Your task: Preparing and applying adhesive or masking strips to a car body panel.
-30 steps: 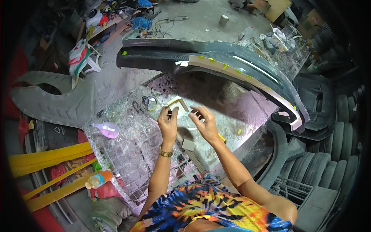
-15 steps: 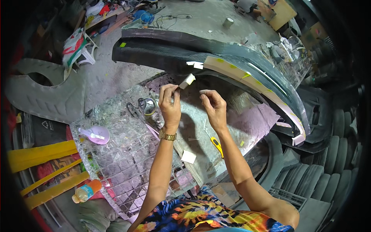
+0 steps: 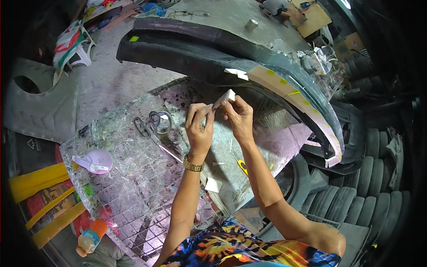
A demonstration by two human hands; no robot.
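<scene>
A small pale piece (image 3: 225,97), looking like folded card, is held up between my two hands over the work table. My left hand (image 3: 199,130) pinches its lower left end between thumb and fingers. At its right edge the closed fingers of my right hand (image 3: 240,121) grip it. Just beyond lies a long black curved car body part (image 3: 191,60), with beige strips (image 3: 280,87) and yellow-green tape bits along its edge. White pieces (image 3: 236,73) stick to it near the strips' left end.
On the film-covered table (image 3: 120,133) lie black scissors (image 3: 152,129), a tape roll (image 3: 164,122), a lilac spreader-like tool (image 3: 95,161), a white square (image 3: 213,184) and a yellow cutter (image 3: 242,166). A bottle (image 3: 91,238) is at lower left. Another person (image 3: 275,9) crouches far off.
My right hand has moved left to the pale piece and closed on it. The piece has shifted slightly right. The whole view has turned a little, shifting the surroundings left.
</scene>
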